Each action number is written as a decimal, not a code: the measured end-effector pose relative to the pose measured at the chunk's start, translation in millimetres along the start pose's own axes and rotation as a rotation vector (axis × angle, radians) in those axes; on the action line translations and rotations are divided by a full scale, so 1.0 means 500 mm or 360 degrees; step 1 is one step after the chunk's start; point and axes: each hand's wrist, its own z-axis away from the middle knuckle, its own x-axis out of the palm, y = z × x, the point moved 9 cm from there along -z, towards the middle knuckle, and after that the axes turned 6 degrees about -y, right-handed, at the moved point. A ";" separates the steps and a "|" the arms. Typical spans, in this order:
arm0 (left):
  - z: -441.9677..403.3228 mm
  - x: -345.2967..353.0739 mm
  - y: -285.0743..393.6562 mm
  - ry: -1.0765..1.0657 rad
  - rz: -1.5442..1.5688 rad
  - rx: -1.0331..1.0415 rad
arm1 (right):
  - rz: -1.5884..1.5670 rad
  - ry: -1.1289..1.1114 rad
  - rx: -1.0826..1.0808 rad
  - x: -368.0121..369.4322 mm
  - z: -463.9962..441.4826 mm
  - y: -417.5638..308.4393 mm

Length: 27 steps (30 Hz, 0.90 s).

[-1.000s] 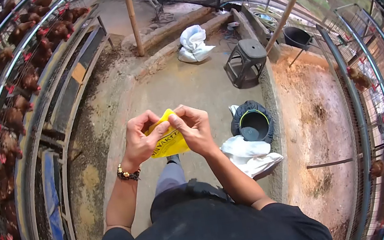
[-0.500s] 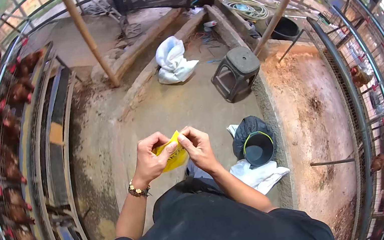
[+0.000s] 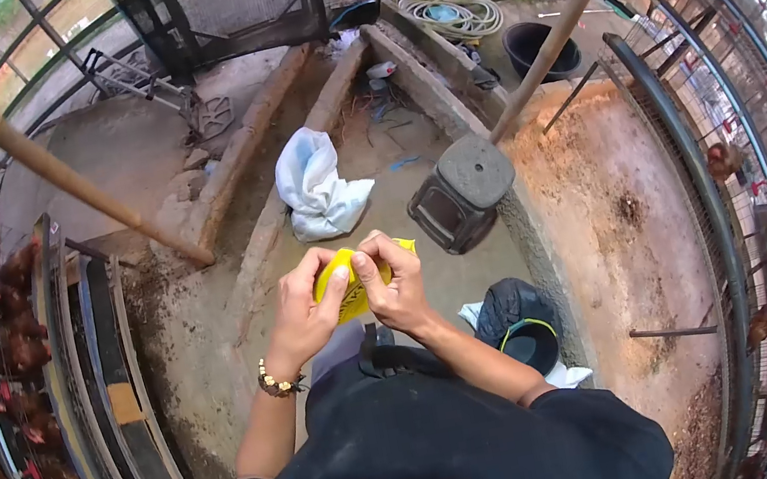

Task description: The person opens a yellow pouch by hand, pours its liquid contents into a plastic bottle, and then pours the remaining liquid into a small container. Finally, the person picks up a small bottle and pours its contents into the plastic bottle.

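A small yellow plastic packet (image 3: 347,298) with dark lettering is pinched between my two hands in front of my body. My left hand (image 3: 304,298), with a beaded bracelet at the wrist, grips one side with thumb and fingers. On the other side, my right hand (image 3: 393,284) is closed on the packet's top, and a yellow corner sticks out beyond its fingers. Both thumbs meet near the middle of the upper edge. Whether the packet is torn cannot be made out, and its contents are hidden.
Ahead lies a white sack (image 3: 322,189) on the concrete floor, beside a dark plastic stool (image 3: 463,191). A dark bucket (image 3: 531,345) stands at my right. Caged hens (image 3: 25,350) line the left, with more cages (image 3: 754,208) on the right. A bamboo pole (image 3: 73,170) leans ahead.
My hands have shifted slightly, and the packet's corner now shows beyond my right fingers. The view has tilted up, bringing the bucket lower in the picture.
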 end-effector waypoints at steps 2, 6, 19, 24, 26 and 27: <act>-0.108 -0.007 0.006 0.0025 -0.0066 0.0039 | 0.0114 0.0001 -0.0141 -0.015 -0.090 0.028; -0.315 -0.007 -0.058 -0.0204 -0.0084 0.0114 | 0.0147 0.0052 -0.0154 -0.044 -0.258 0.121; -0.944 -0.030 -0.061 -0.0645 -0.0046 0.0546 | -0.0128 0.0363 0.0112 -0.220 -0.730 0.335; -1.174 0.029 -0.095 -0.0718 -0.0042 0.0655 | -0.0259 0.0433 0.0063 -0.324 -0.900 0.457; -1.278 0.063 -0.116 -0.0785 -0.0022 0.0582 | -0.0208 0.0505 -0.0006 -0.382 -0.968 0.495; -1.331 0.084 -0.122 -0.0772 0.0010 0.0597 | -0.0182 0.0537 -0.0045 -0.416 -1.004 0.518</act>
